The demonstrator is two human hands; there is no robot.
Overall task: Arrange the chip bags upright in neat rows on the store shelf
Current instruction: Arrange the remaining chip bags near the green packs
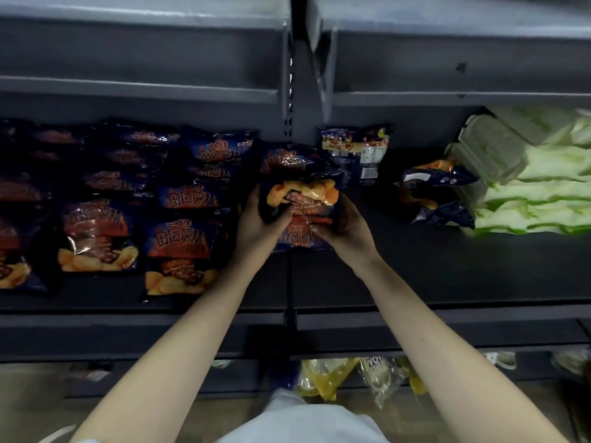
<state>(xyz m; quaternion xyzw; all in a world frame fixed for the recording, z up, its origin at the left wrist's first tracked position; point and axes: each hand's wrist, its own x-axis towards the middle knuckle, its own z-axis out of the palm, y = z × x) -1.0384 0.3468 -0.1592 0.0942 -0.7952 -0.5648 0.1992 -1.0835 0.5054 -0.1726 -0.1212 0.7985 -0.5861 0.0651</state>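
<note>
Both my hands hold one dark blue chip bag [300, 206] upside down over the middle of the dark shelf [415, 276]. My left hand [259, 225] grips its left side and my right hand [342, 231] grips its lower right corner. Another upright bag [284, 158] stands just behind it. To the left, rows of the same blue bags [179, 251] stand leaning back on the shelf. One bag [358, 151] stands back-side out at the rear right of centre. A further bag [438, 193] lies on its side to the right.
Pale green packets [537, 187] are stacked at the shelf's right end. A slotted upright post [289, 91] divides the two shelf bays. Yellow and clear packets [351, 378] sit on the lower shelf. Grey shelves run above.
</note>
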